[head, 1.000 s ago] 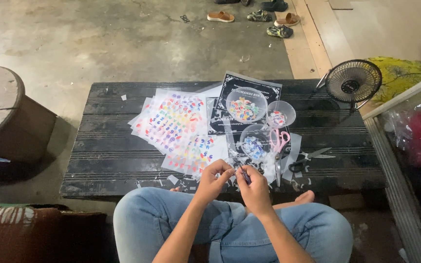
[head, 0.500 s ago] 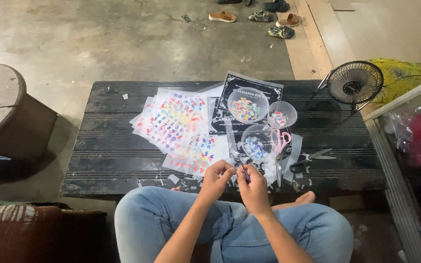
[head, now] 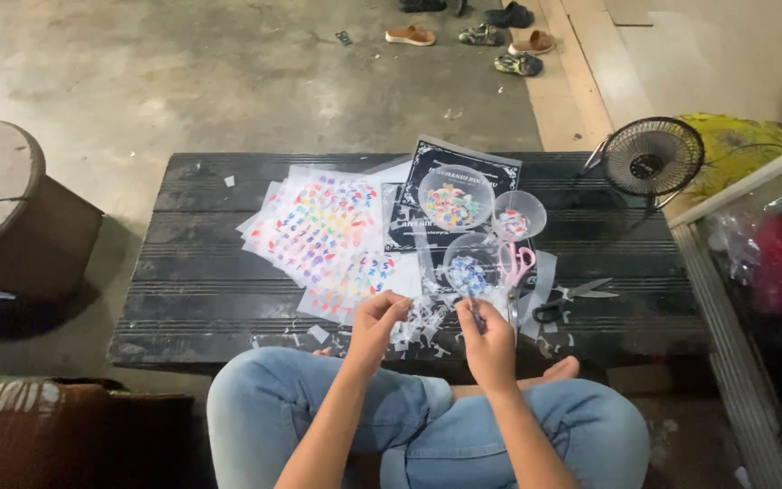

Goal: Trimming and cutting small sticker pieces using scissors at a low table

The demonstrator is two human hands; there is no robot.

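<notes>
sticker sheets (head: 323,226) fan out across the low dark table (head: 192,290), within easy reach of the person sitting cross-legged. three clear bowls (head: 454,201) just right of them keep the cut pieces sorted. pink scissors (head: 516,268) lie beside the nearest bowl. left hand (head: 377,321) pinches a small clear scrap (head: 402,312); right hand (head: 491,340) is closed round a thin tool (head: 474,308), both raised near the table's front edge.

Light blue denim jeans (head: 427,426) over both legs, faded paler at the knees, forearms bare with no sleeves showing, left hand (head: 375,322) and right hand (head: 489,337) free of gloves, a bare foot (head: 561,369) showing by the right knee
</notes>
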